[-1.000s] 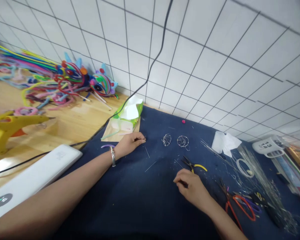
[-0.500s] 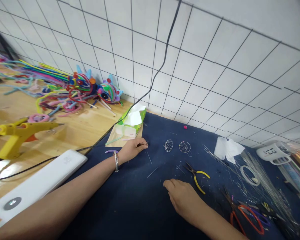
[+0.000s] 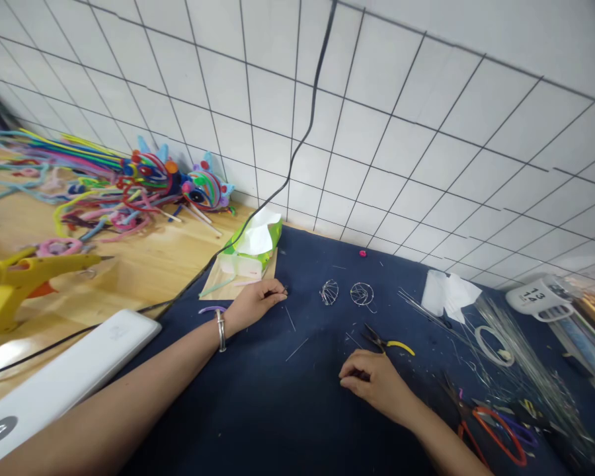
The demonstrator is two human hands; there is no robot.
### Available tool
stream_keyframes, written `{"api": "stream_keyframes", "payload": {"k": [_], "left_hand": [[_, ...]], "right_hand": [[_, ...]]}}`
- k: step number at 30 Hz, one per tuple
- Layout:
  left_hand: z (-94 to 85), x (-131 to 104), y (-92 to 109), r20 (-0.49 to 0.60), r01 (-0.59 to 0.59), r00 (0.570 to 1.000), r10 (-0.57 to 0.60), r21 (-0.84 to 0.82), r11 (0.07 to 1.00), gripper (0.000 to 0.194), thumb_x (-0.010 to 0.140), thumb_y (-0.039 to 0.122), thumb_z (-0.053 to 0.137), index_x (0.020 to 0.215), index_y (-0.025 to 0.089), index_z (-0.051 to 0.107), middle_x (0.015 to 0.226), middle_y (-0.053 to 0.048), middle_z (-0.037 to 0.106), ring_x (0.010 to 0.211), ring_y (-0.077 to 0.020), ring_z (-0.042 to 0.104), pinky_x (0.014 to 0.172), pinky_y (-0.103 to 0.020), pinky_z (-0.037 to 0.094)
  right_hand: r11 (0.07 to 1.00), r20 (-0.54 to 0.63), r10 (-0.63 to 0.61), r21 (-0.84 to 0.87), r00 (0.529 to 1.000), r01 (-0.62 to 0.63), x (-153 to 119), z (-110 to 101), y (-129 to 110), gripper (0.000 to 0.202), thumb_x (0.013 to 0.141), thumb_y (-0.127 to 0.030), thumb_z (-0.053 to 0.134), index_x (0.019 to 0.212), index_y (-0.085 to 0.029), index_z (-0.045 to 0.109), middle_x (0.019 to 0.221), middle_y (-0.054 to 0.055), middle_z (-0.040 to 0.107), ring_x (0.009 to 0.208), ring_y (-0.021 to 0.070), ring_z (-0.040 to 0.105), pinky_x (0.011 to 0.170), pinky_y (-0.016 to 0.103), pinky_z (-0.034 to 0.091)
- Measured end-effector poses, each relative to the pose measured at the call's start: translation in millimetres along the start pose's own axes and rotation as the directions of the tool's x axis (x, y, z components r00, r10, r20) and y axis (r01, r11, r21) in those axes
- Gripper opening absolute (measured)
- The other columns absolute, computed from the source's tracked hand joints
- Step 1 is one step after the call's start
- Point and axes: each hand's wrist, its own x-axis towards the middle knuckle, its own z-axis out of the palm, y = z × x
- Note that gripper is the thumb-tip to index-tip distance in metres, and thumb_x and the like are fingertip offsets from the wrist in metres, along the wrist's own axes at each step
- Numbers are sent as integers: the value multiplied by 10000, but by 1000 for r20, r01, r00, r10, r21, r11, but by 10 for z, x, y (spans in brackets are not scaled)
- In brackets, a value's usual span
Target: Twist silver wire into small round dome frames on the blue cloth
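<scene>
My left hand (image 3: 258, 303), with a silver bangle at the wrist, rests on the dark blue cloth (image 3: 258, 403); its thumb and fingers are pinched on something too small to make out. My right hand (image 3: 377, 383) is over the cloth with curled fingers, and what they hold, if anything, is hidden. It partly covers the yellow-handled pliers (image 3: 400, 346). Two round wire pieces, one on the left (image 3: 329, 292) and one on the right (image 3: 361, 294), lie beyond the hands. Short wires (image 3: 296, 350) lie between the hands.
Scissors with red handles (image 3: 500, 436), bundled wires (image 3: 520, 357) and a white mug (image 3: 538, 301) are at the right. At the left are a yellow glue gun (image 3: 34, 271), a white power bank (image 3: 74, 370), a tissue pack (image 3: 258, 238) and colourful pipe cleaners (image 3: 114, 211). A black cable (image 3: 292, 165) hangs down.
My right hand has moved slightly right and its fingers have curled, now covering part of the pliers. My left hand keeps its pinch in the same area. The camera view has shifted slightly.
</scene>
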Motion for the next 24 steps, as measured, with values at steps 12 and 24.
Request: {"api": "stream_keyframes", "payload": {"k": [12, 24], "left_hand": [[17, 8, -8, -8, -22, 1000, 22, 2, 1000, 176, 800, 324, 475, 772, 186, 580, 759, 1, 605, 716, -140, 551, 688, -255, 421], [1, 7, -30, -19, -35, 999, 35, 10, 999, 141, 798, 271, 490, 782, 169, 586, 760, 4, 605, 706, -125, 545, 686, -240, 417]], "right_hand": [[998, -124, -51, -48, 991, 46, 122, -91, -136, 94, 757, -195, 555, 784, -234, 636, 754, -17, 627, 709, 120, 566, 669, 227, 413], [981, -215, 18, 193, 976, 24, 782, -128, -249, 146, 750, -272, 530, 844, -207, 621, 775, -6, 617, 670, 113, 567, 658, 236, 438]]}}
